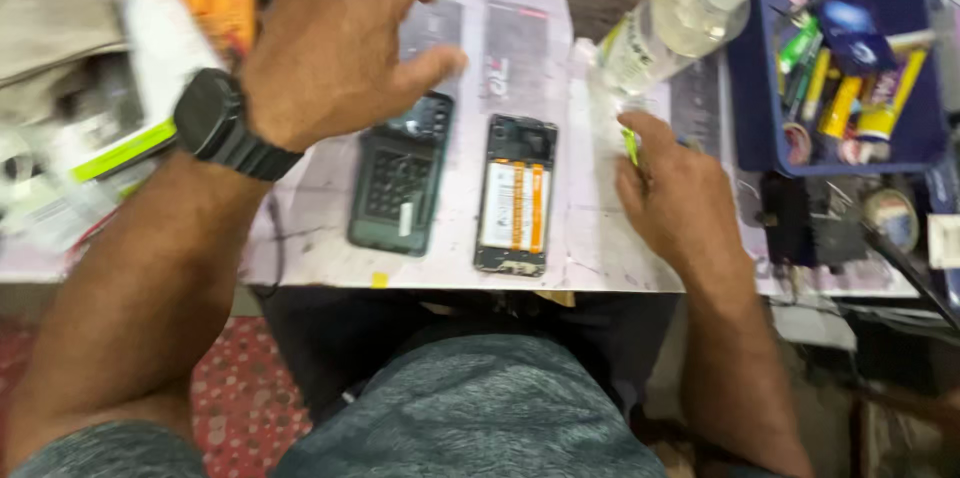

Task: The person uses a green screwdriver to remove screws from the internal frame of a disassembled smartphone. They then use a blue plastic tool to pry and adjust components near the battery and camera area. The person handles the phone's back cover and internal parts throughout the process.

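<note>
A small green tool (632, 145) is pinched in the right hand (680, 203) beside the opened phone (515, 195), while the left hand (335, 38) is held wide above the removed back cover (400, 178).

**Blurred hands, covered corners, cropped clutter**

The left hand (335, 33) is smeared by motion — its fingers (430, 66) cover the top of the dark green back cover (400, 183), and the fingertips beyond run off the upper edge. Whatever the right hand (680, 198) pinches shows only as a green sliver (631, 145) under its fingers; its kind cannot be told. Right of those fingers, the blue tray (752, 108) is cropped, its contents too small to name. The spray bottle (680, 18) is blurred.
</note>
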